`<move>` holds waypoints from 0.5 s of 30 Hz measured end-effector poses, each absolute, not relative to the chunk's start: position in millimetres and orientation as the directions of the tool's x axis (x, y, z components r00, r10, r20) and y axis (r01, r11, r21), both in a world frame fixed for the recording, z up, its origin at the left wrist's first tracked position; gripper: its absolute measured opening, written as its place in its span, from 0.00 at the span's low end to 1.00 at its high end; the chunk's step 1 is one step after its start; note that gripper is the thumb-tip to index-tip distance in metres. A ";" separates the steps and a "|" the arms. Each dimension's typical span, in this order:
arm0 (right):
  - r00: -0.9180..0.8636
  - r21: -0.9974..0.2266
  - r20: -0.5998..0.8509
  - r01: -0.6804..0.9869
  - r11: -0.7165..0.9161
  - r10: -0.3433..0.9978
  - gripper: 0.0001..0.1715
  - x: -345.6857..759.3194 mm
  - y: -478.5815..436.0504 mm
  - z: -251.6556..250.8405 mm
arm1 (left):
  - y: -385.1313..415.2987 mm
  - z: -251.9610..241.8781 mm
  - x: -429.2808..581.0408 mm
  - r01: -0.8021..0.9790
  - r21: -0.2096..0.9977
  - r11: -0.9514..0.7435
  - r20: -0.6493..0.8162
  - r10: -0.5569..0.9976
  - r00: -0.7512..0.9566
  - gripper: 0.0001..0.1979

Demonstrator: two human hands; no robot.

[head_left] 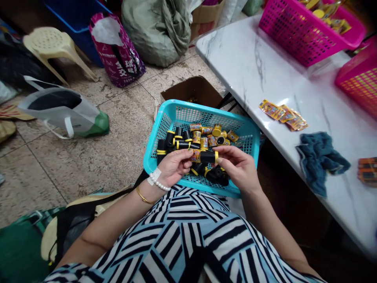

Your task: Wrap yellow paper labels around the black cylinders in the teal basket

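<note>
At the centre of the frame, over the turquoise basket (152, 133), the left hand (176, 165) pinches a printed wrapper (196, 156); the right hand (240, 167), loosely curled, grips a black tube (207, 157) by its yellow-rimmed end. Fitting wrapper to tube seems underway; the next move calls for careful alignment.

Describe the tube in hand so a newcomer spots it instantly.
Start at the turquoise basket in front of the person. Above it, the left hand and right hand pinch opposite ends of one tube. Unlike the loose black pieces lying in the basket, it is held up, printed yellow-orange on the left and black with a yellow tip on the right.
</note>
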State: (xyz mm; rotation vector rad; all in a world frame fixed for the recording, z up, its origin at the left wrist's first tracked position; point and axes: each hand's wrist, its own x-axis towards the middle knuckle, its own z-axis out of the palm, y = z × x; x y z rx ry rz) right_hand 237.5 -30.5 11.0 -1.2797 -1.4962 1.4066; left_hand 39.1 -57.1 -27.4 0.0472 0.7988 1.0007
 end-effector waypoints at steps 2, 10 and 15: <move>-0.264 -0.980 -0.103 0.193 -0.052 0.959 0.12 237.3 -32.2 10.8 | -57.0 -27.0 38.9 -0.737 0.377 0.561 -0.572 0.767 0.291 0.11; -0.368 -0.832 0.187 0.434 0.346 0.911 0.13 236.0 -41.6 13.7 | -57.5 -25.0 41.1 -0.742 0.389 0.546 -0.580 0.771 0.262 0.10; -0.491 -0.926 0.036 0.312 0.214 0.870 0.12 233.4 -39.4 14.0 | -60.9 -27.8 39.7 -0.722 0.458 0.519 -0.562 0.798 0.218 0.10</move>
